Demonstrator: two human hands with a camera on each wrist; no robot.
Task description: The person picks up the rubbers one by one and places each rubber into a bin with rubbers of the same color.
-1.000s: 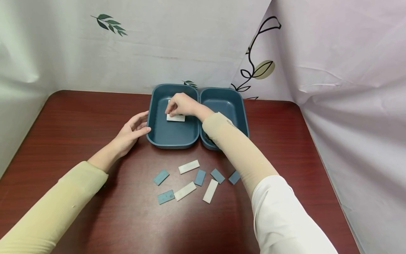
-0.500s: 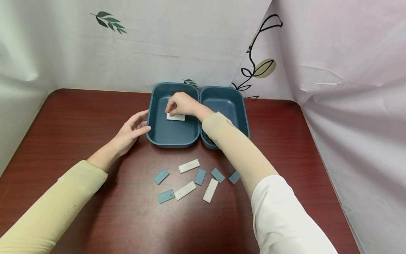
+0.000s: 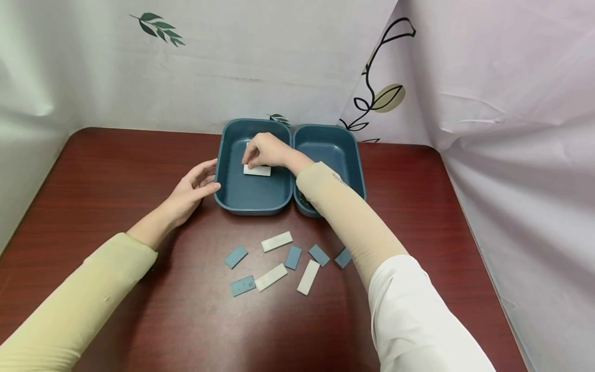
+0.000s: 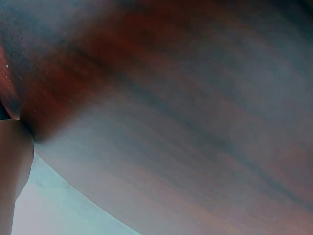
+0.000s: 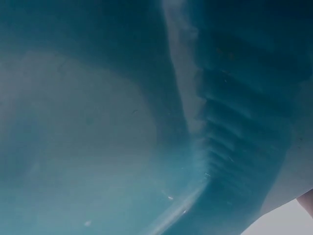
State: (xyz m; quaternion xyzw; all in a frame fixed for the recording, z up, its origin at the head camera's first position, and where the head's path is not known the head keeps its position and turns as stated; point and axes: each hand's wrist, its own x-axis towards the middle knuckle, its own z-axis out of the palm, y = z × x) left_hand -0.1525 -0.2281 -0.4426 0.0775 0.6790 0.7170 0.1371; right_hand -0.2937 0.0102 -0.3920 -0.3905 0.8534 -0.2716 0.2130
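Note:
My right hand (image 3: 268,151) reaches into the left blue bin (image 3: 253,199), fingertips and thumb drawn together at a white rectangular tile (image 3: 257,170) on its floor. Those fingers partly cover the tile, and a small bit of white also shows behind the hand. At the outer left wall of that bin rests my left hand (image 3: 188,192), its thumb against the rim and its fingers loosely bent along the side. Beside it stands a second blue bin (image 3: 327,139), partly hidden under my right forearm. In the right wrist view, blurred blue bin wall (image 5: 244,132) fills most of the picture.
In front of the bins, several blue tiles (image 3: 236,257) and three white tiles (image 3: 309,277) lie scattered on the dark red table (image 3: 186,315). One blue tile (image 3: 343,258) is partly under the right sleeve. White patterned cloth (image 3: 232,62) hangs behind and at both sides.
Both hands keep their places at the bin, and the tiles lie as before. Only the head view has tilted a little, so everything sits slightly higher in it.

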